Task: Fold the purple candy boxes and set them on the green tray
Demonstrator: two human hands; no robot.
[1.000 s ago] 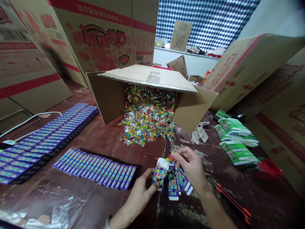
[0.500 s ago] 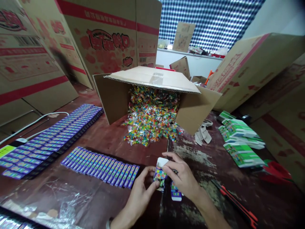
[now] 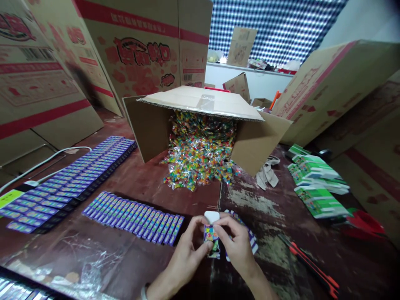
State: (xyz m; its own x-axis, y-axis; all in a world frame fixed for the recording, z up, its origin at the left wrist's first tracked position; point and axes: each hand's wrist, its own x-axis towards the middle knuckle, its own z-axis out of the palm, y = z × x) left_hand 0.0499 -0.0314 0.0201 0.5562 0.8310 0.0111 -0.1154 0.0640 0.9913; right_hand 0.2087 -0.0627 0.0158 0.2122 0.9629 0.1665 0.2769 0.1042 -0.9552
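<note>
A small purple box with a colourful print stands between my hands, its white flap upright at the top. My left hand is closed around its left side, with the thumb across the front. On the upper right edge, by the flap, are the pinched thumb and fingers of my right hand. Partly hidden behind that hand lie more small purple-and-white boxes. To the left runs a row of closed purple boxes. Small clear packets of colourful candy spill toward me from a cardboard carton.
A longer block of purple boxes lies at the left, by a white cable. Green-and-white boxes are piled at the right. Nearer me lies a red-and-black cutter. Large cartons stand behind.
My right hand has shifted slightly down and in against the box. The flap now stands upright, and more of the purple-and-white boxes behind my right hand show.
</note>
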